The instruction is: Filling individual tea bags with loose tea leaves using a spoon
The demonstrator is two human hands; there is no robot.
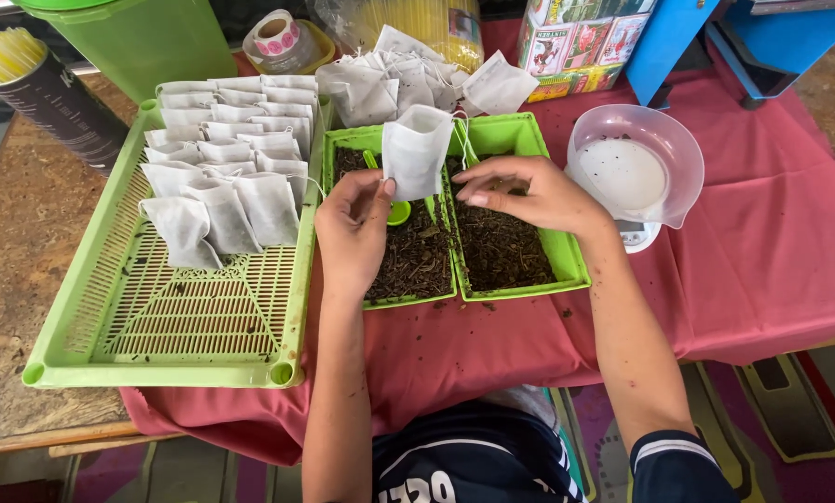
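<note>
While the left hand [352, 228] pinches a white paper tea bag [416, 149] upright by its lower edge, the right hand [529, 191] rests beside it with fingers together, holding nothing visible.

Held bag: above two small green trays of loose dark tea [492, 247]; a green scoop [397, 212] lies in the left one.

Filled stock: some two dozen bags [226, 154] in overlapping rows at the far end of the large green slatted tray [157, 317]; its near half is bare.

Unfilled stock: flat bags with strings [394, 79] heaped behind the tea trays.

Adjacent: clear bowl on a scale [634, 172], red cloth [772, 251].

Progress, judged: roughly midway; tea and empty bags remain.
</note>
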